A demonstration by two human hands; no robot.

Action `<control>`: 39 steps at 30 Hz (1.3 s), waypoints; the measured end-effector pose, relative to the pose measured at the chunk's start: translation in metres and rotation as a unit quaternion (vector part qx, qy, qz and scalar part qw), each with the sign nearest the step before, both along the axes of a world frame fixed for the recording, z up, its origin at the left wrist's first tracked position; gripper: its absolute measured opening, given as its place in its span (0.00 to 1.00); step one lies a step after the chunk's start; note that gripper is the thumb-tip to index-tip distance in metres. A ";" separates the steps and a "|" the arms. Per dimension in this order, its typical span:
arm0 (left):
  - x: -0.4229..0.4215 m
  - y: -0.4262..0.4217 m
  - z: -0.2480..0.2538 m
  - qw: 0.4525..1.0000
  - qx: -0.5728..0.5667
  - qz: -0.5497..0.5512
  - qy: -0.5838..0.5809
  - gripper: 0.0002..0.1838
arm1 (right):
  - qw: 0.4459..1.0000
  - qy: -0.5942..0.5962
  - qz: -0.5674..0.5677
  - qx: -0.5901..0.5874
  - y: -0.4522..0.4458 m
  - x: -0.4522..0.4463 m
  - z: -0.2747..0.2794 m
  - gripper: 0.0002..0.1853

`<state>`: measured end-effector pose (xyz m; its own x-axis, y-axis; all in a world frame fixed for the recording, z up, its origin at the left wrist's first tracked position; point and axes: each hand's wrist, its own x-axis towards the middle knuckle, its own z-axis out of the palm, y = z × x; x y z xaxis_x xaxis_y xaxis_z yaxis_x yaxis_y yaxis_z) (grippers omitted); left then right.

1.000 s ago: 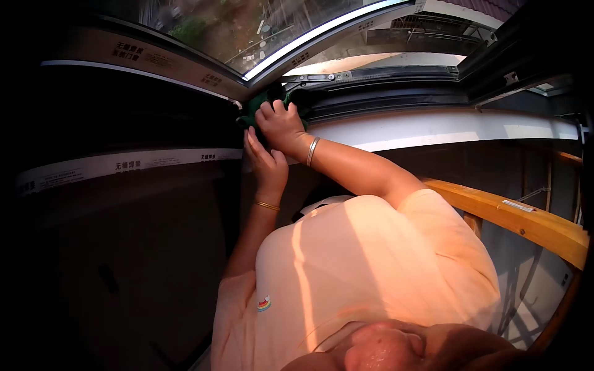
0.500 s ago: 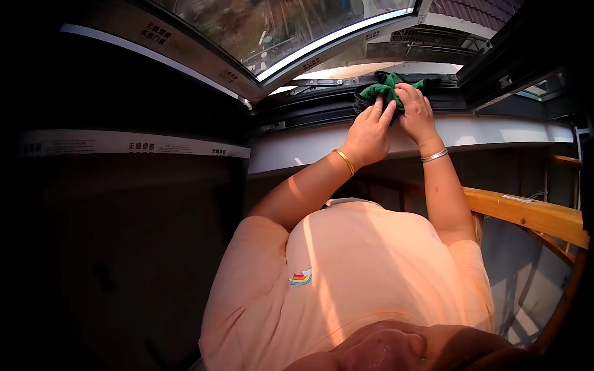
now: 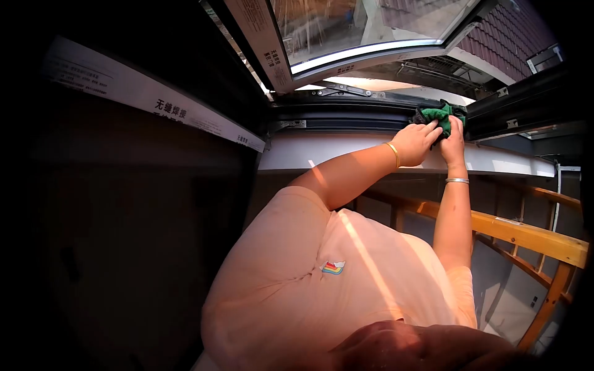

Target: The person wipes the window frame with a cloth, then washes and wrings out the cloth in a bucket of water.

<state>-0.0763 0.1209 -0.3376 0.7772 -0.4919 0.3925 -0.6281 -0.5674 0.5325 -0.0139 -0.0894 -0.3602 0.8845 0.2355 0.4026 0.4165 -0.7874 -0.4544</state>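
Note:
A bunched green cloth with dark edges lies against the black window frame, near its right corner. My left hand, with a gold bangle at the wrist, presses its fingertips into the near left side of the cloth. My right hand, wearing a silver bangle, has its fingers closed on the cloth's near right side. The two hands are close together, and the cloth's far underside is hidden.
An opened window sash tilts outward above the frame, joined by a metal hinge arm. Below the frame runs a white sill. Wooden beams stand at the right. A white labelled strip crosses the dark left side.
Both hands have slid the cloth rightward along the frame to near its corner. The camera view has turned and my torso leans further right.

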 end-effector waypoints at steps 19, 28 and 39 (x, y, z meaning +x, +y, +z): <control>-0.085 0.189 0.062 0.916 -0.024 0.347 -0.199 0.30 | 0.984 0.008 0.066 -0.165 0.199 0.009 0.050 0.22; 0.061 0.115 0.190 0.880 0.201 0.199 -0.382 0.29 | 0.995 -0.006 0.043 -0.093 0.191 -0.003 0.054 0.21; 0.273 -0.019 0.287 0.778 0.230 0.171 -0.559 0.33 | 0.998 -0.043 0.027 -0.046 0.188 0.004 0.044 0.16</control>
